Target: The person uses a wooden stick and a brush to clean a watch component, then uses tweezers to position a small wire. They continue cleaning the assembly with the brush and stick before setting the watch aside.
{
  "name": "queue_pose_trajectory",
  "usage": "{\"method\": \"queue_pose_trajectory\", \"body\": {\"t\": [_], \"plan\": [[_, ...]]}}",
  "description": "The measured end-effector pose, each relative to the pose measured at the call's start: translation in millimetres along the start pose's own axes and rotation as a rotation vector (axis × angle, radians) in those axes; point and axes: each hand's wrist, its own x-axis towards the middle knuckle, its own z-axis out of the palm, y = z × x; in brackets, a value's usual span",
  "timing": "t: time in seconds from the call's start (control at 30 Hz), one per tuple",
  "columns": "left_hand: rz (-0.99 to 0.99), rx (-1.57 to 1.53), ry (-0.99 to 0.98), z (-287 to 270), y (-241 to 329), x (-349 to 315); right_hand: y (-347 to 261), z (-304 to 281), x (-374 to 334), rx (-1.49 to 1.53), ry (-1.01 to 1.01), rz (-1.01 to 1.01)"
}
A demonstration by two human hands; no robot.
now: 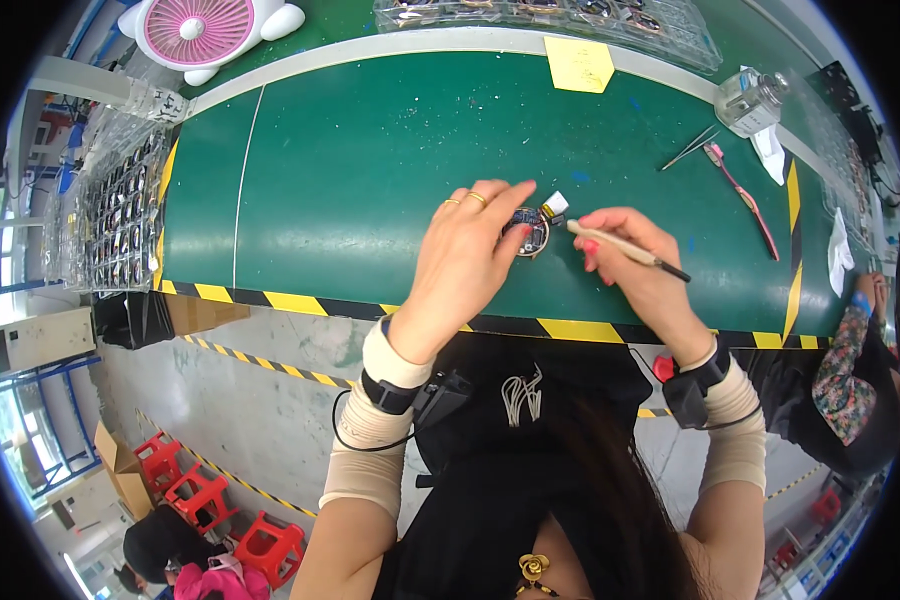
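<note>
The right hand (642, 262) grips a pale-handled tool (622, 244) pen-fashion, probably for fine control, its light end toward the round circuit board (538, 240) just left. Beyond that, the left hand (465, 245) lays its thumb at the board, seemingly steadying it; whether it pinches cannot be told. The board looks dark, pale-rimmed, a white tab (556, 204) at its far edge. Tweezers (688, 148) lie beyond the right hand, perhaps kept handy.

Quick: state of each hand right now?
Left hand: thumb at the round circuit board; whether its grip is closed can't be told.
Right hand: closed, holding the pale pen-like tool.
</note>
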Motion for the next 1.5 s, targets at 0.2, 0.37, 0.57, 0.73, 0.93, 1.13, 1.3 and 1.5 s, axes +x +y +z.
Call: {"method": "queue_pose_trajectory", "body": {"t": [0.2, 0.37, 0.57, 0.73, 0.93, 1.13, 1.3, 1.5], "plan": [[-0.270, -0.020, -0.174, 2, 24, 1, 22, 18, -15, -0.148, 0.052, -0.194], [-0.017, 0.018, -0.101, -4, 20, 4, 28, 23, -18, -0.309, 0.094, -0.364], [0.179, 0.109, -0.130, -5, 7, 1, 23, 23, -19, -0.262, 0.070, -0.332], [0.019, 0.098, -0.076, -3, 5, -7, 25, 22, -18, -0.270, 0.081, -0.309], [-0.005, -0.011, 0.011, 1, 7, -16, 26, 25, -17, -0.298, 0.091, -0.355], [0.005, 0.041, 0.020, 5, 14, -27, 23, 34, -14, -0.256, 0.137, -0.302], [-0.038, -0.018, 0.086, 12, 19, -33, 28, 42, -7, -0.227, 0.187, -0.325], [-0.053, -0.034, 0.051, 8, 18, -33, 24, 41, 0, -0.154, 0.150, -0.223]]}}
